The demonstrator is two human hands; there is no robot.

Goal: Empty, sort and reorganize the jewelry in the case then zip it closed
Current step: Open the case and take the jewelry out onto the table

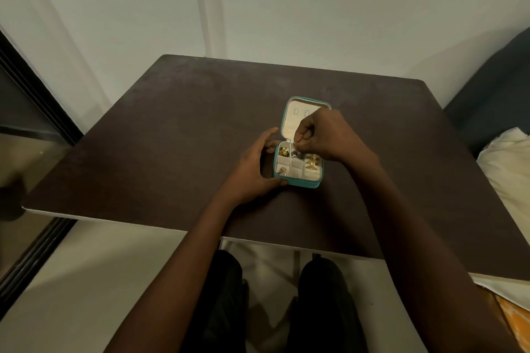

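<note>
A small teal jewelry case [304,183] lies open on the dark table [172,137], its cream lid [292,120] standing up at the back. Cream compartments hold gold pieces: earrings at the back left [283,151], rings in the right-hand slot [312,163], one piece at the front left [282,171]. My left hand [252,169] grips the case's left side, thumb at the front corner. My right hand [321,135] hovers over the back middle compartment with fingertips pinched together; whatever small item they hold is too small to make out.
The table's front edge [200,231] runs just above my knees. A wall stands close behind the table. A dark cushion [493,89] and a white pillow [507,166] lie at the right. A dark-framed mirror or door [37,100] is at the left.
</note>
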